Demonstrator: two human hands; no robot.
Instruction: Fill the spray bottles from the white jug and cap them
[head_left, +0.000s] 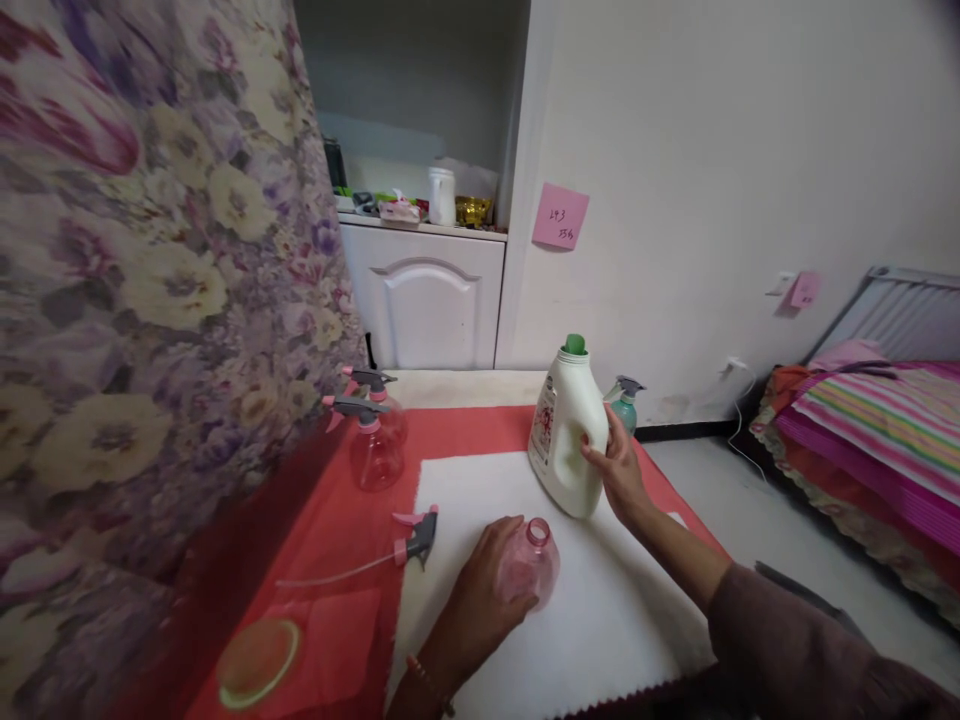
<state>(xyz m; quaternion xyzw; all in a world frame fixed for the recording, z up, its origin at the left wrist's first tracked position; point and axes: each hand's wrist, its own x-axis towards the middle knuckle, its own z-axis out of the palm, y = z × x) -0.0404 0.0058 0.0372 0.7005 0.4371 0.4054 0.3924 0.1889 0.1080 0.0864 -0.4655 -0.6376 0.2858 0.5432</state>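
Note:
My left hand (487, 590) is wrapped round a clear pink spray bottle (541, 575) that stands without its top on a white cloth (615, 620). My right hand (619, 465) grips the handle of a large white detergent jug (559, 425). The jug tilts slightly, and its uncapped neck shows a green spout. Left of the cloth's middle lies a grey and pink spray trigger (418, 537), its thin tube stretching left over the red tablecloth (330, 625).
Two pink spray bottles with triggers (377, 455) stand at the back left. Behind the jug is a green spray bottle (626, 410). A round lid-like disc (259, 660) lies front left. A floral curtain (187, 290) hangs along the left, and a bed (885, 420) stands right.

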